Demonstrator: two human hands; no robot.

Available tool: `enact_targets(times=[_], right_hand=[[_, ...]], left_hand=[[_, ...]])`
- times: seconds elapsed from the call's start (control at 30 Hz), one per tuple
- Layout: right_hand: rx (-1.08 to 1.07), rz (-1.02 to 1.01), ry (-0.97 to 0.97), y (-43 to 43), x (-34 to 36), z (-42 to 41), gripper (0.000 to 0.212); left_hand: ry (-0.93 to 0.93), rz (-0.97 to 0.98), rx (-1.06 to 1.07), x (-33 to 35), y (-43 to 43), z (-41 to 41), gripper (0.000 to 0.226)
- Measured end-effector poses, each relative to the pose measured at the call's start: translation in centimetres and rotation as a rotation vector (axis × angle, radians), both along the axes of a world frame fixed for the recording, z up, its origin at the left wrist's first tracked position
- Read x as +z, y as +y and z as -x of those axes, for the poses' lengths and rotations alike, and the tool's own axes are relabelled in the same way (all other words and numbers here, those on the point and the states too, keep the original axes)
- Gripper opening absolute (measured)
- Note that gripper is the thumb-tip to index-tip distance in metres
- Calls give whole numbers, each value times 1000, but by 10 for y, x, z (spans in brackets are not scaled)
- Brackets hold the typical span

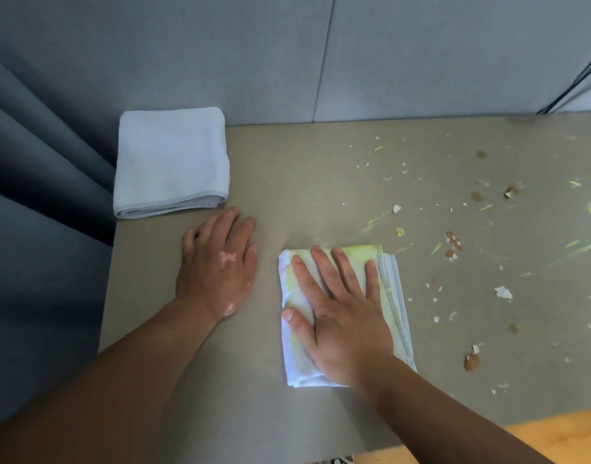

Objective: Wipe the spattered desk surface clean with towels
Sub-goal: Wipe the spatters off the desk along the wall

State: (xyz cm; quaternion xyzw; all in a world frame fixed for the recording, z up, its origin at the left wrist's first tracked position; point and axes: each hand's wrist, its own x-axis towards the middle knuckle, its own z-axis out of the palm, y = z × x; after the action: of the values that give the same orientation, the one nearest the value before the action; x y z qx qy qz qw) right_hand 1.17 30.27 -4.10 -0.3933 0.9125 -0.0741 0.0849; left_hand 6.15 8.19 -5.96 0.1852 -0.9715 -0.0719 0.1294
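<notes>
My right hand (342, 308) lies flat, fingers spread, pressing on a folded white towel (392, 306) stained yellow-green, in the middle of the grey-brown desk (287, 195). My left hand (217, 266) rests flat on the bare desk to the left of it, holding nothing. A clean folded pale-blue towel (172, 160) lies at the desk's far left corner, just beyond my left hand. To the right of the stained towel the desk carries green smears (376, 222), eggshell bits (473, 361) and white crumbs.
A grey panel wall (354, 55) stands behind the desk, with a black cable (571, 82) at the far right. Grey curtain folds (43, 182) hang off the desk's left edge. Orange floor (555, 433) shows past the near edge.
</notes>
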Motion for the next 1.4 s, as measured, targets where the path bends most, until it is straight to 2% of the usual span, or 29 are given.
enact_targets(times=[0.3,0.47,0.7,0.97,1.4], right_hand=[[-47,-40,-76,-79,8,80,70],[-73,-32,-56,-112,7,128,71],[-94,-2,-45,-129,4,183,74],[-115,48,-38,-123,-1,195,75],[-472,-9,-6,-15,0,285,77]], left_hand=[[131,-92,-79,-2,-14,22,39],[36,-50,-145,-10,-11,33,44],[65,-93,-103,-6,-1,66,46],[4,-74,-19,-10,7,83,52],[-51,19,96,-7,20,92,60]])
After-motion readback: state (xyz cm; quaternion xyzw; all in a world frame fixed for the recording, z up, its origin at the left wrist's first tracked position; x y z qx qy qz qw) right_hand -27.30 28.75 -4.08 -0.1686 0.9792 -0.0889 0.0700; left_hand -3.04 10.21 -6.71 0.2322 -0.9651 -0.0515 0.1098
